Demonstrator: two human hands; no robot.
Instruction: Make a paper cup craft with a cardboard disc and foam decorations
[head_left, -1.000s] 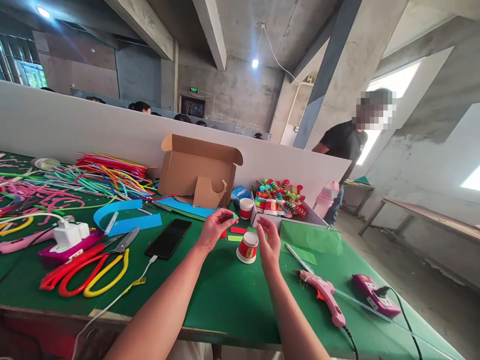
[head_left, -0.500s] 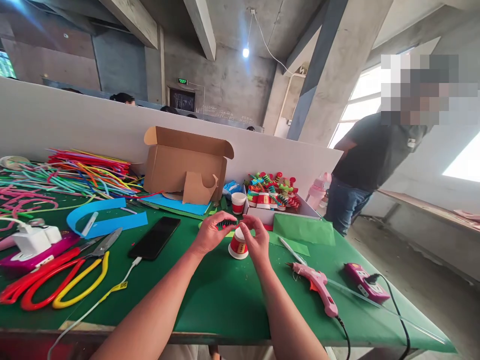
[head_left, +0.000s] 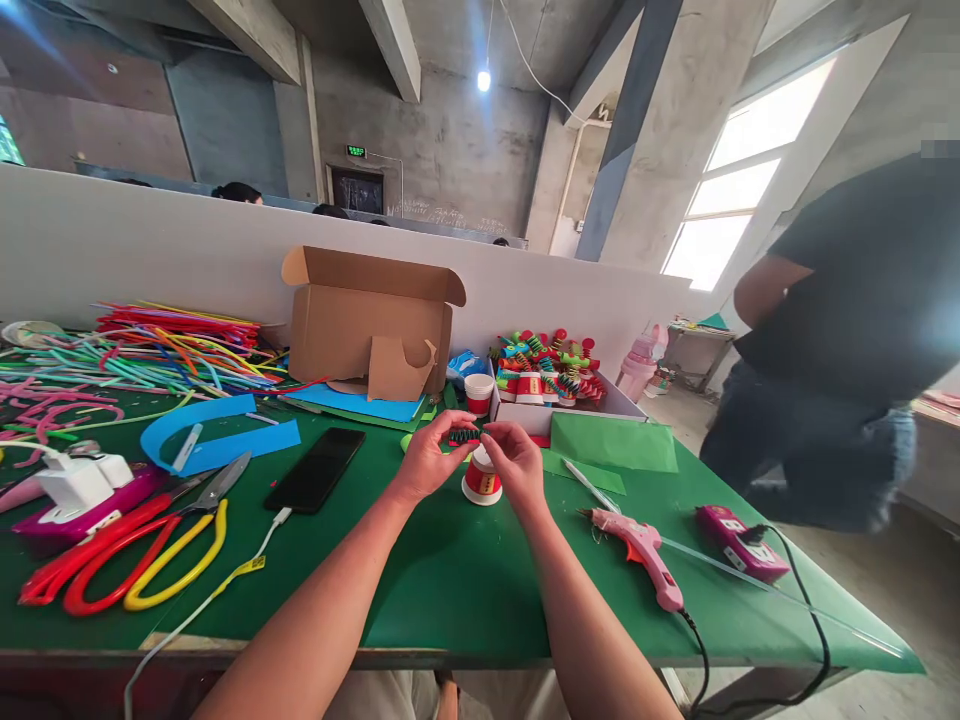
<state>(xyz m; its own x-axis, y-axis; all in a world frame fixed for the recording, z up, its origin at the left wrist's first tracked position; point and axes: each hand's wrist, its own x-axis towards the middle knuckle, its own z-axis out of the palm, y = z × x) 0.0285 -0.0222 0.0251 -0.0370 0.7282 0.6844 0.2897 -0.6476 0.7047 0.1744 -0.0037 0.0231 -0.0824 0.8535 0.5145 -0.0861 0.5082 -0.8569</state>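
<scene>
My left hand (head_left: 426, 462) and my right hand (head_left: 510, 462) meet over the green table (head_left: 450, 590), each pinching one end of a small folded green paper spring (head_left: 465, 436). Directly below the spring stands an upturned red-and-white paper cup (head_left: 481, 484). Both hands are closed in a pinch, fingertips almost touching.
A black phone (head_left: 316, 469) lies left of my hands. Scissors and red and yellow loops (head_left: 127, 560) lie further left. A pink glue gun (head_left: 637, 550) and charger (head_left: 739, 540) lie right. Behind are a cardboard box (head_left: 367, 320) and a tray of finished cups (head_left: 547, 375). A person in dark clothes (head_left: 847, 340) passes on the right.
My hands came together and took the green spring between them above the cup. The person on the right walked much closer.
</scene>
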